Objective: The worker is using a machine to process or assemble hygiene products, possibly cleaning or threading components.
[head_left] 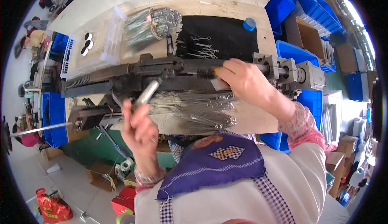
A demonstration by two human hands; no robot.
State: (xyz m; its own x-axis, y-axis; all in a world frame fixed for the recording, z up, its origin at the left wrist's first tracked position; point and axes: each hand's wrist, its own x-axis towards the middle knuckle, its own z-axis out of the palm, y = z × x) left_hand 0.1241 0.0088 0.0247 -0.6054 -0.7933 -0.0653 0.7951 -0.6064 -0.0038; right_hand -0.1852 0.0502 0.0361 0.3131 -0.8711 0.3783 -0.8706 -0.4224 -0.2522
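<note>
My left hand (140, 130), smeared by motion, is just below a lever handle (148, 92) wrapped in pale material. Its fingers look loosely bent and apart, with nothing visible in them. Over the right part of a long dark metal machine (141, 71), my right hand (244, 80) has its fingers pinched together at the shaft line. What they hold is hidden; a small pale flat piece (219, 84) shows below the fingertips. Thin looped wire pieces (214, 106) lie in a heap on the near side of the machine. Several dark-bristled wire brushes (204, 48) rest on a black cloth (230, 30) behind it.
A bundle of wire pieces (149, 26) lies at the back, beside a clear plastic tray (111, 42). Blue tape (249, 24) sits on the cloth's far corner. A motor-like block (313, 76) ends the machine at right. Blue bins (297, 52) and a cardboard box (303, 36) stand beyond.
</note>
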